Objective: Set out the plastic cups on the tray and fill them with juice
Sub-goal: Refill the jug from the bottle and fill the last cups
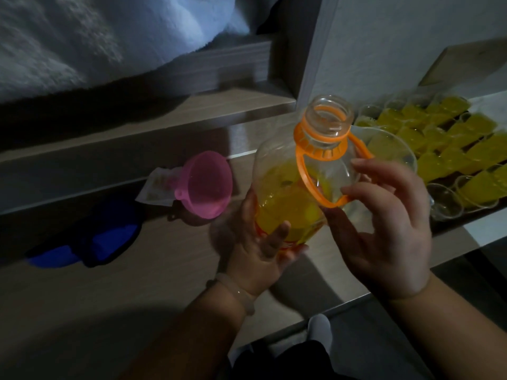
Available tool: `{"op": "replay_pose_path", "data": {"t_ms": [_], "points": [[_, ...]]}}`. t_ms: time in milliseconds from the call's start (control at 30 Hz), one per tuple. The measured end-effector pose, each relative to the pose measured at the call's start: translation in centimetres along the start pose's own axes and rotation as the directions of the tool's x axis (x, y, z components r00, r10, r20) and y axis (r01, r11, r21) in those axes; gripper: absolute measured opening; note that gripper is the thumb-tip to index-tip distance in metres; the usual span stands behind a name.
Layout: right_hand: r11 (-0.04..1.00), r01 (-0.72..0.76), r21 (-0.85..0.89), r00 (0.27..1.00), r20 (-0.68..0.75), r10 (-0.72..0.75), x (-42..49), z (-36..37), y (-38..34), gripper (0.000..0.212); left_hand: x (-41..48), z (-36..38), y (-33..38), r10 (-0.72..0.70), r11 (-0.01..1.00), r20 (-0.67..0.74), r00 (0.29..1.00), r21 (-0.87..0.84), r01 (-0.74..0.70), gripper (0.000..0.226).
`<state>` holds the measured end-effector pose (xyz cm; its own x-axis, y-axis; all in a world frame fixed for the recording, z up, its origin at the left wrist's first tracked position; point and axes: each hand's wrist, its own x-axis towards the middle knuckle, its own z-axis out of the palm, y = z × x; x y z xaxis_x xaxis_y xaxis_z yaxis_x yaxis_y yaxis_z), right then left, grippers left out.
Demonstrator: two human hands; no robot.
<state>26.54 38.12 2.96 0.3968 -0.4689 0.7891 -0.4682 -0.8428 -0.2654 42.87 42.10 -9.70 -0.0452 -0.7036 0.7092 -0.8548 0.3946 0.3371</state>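
Orange-handled juice bottle (288,204) was uncapped and tilted. The left hand (255,253) curled round its base and the right hand (389,229) pinched the handle loop. Plastic cups (439,138), mostly filled, crowded the tray (466,216) just beside it. A hasty tip from that wide mouth could likely flood the few empty ones or topple light neighbours.

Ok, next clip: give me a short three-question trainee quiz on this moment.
1. True or false: the bottle has its cap on.
2. Which hand grips the bottle's lower part, where the juice sits? A left, B right.
3. Fill in: the funnel lying beside the bottle is ____ in colour.
Key: 1 false; 2 A, the left hand; 3 pink.
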Motion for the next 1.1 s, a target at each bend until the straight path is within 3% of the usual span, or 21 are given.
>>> {"op": "replay_pose_path", "data": {"t_ms": [133,200,300,467,600,867,1100], "points": [[1.000,0.007,-0.017,1.000,-0.026,-0.007,0.4,-0.6,-0.3,0.029,1.4,-2.1,0.9,0.022,0.999,-0.033,0.999,-0.023,-0.022,0.125],[0.998,0.020,-0.059,0.998,-0.060,-0.023,0.8,-1.1,-0.7,0.029,2.1,-3.4,1.1,0.053,0.999,-0.023,0.998,-0.010,-0.054,0.120],[0.987,0.011,-0.160,0.996,-0.086,-0.025,1.1,-1.7,-0.9,0.029,2.9,-5.4,0.8,0.037,0.999,0.098,0.994,0.000,-0.037,0.108],[0.967,-0.045,-0.250,0.999,-0.005,0.045,0.8,-2.4,-0.8,0.035,4.8,-8.7,0.9,0.059,0.993,0.317,0.947,0.081,-0.090,0.096],[0.953,-0.065,-0.296,0.996,0.040,0.080,1.4,-2.6,-1.4,0.035,5.6,-10.2,1.2,0.063,0.974,0.457,0.887,0.165,-0.154,0.119],[0.941,-0.128,-0.313,0.978,0.116,0.172,2.3,-2.7,-0.9,0.042,8.0,-13.3,2.5,-0.038,0.936,0.653,0.756,0.289,-0.202,0.121],[0.924,-0.145,-0.355,0.914,0.309,0.262,2.0,-3.2,-0.5,0.070,10.3,-14.6,3.0,-0.079,0.894,0.756,0.650,0.342,-0.290,0.130]]}}
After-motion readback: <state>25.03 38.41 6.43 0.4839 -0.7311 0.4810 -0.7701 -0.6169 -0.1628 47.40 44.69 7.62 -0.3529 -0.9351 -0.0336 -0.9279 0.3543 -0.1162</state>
